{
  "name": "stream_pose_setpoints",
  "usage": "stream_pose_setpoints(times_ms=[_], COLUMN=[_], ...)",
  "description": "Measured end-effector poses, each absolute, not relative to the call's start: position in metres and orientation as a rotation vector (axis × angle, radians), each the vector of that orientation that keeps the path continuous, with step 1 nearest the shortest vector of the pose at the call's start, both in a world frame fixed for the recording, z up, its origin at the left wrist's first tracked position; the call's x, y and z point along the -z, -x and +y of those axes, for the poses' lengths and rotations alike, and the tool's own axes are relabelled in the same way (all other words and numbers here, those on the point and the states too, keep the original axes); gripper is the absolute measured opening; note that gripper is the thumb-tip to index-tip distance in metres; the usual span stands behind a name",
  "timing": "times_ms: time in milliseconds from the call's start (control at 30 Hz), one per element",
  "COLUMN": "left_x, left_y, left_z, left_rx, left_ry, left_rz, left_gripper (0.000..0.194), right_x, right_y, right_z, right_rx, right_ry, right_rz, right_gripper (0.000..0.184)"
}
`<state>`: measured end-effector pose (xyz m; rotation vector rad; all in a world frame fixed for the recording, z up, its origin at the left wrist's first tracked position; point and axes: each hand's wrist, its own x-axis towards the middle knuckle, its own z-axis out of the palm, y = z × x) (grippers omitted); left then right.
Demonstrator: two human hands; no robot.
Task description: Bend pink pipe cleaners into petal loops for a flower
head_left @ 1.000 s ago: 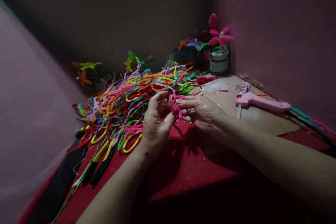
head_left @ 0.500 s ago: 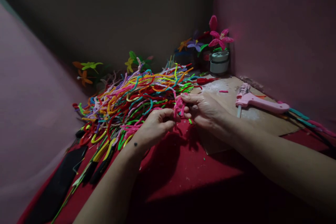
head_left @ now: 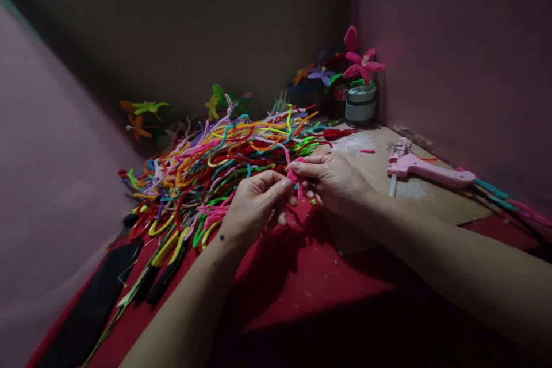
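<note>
Left hand (head_left: 254, 201) and right hand (head_left: 340, 181) both pinch pink pipe cleaner (head_left: 294, 176); looks like shaping, next move needs steady grip.

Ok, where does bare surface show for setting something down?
Likeliest: the red surface between the left forearm and right forearm, partly shadowed. A smaller cardboard patch lies between the right forearm and pink glue gun. Crowded: left of and beyond the hands, with heaped fuzzy stems and yellow-black handles.

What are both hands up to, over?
Right hand: pinching pink fuzzy piece. Left hand: fingertips at its near side, grip unclear. Glue gun: off to the right, on cardboard.
</note>
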<state>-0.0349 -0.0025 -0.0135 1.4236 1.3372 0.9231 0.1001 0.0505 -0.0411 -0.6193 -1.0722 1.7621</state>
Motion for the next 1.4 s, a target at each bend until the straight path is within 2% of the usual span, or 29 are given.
stream_pose_setpoints(times_ms=[300, 500, 867, 1067, 1233, 1400], left_x=[0.013, 0.011, 0.015, 0.017, 0.016, 0.013], left_y=[0.035, 0.039, 0.035, 0.030, 0.030, 0.029], left_z=[-0.002, 0.000, -0.002, -0.003, -0.006, -0.006], left_rx=[-1.095, -1.119, -1.104, -1.079, -1.077, -1.076], left_ry=[-1.313, -1.282, -1.343, -1.370, -1.353, -1.313], left_rz=[1.311, 1.325, 1.293, 1.259, 1.262, 1.282], left_gripper=[0.019, 0.007, 0.008, 0.005, 0.005, 0.006], right_x=[0.046, 0.046, 0.036, 0.040, 0.042, 0.042], right_y=[-0.100, -0.102, -0.096, -0.097, -0.097, -0.097], right_z=[0.050, 0.047, 0.039, 0.038, 0.037, 0.038], right_rx=[-1.831, -1.799, -1.669, -1.395, -1.264, -1.133], right_ry=[0.504, 0.626, 0.584, 0.653, 0.709, 0.746], right_rz=[-1.208, -1.339, -1.039, -1.231, -1.360, -1.485], right_gripper=[0.017, 0.013, 0.021, 0.017, 0.017, 0.010])
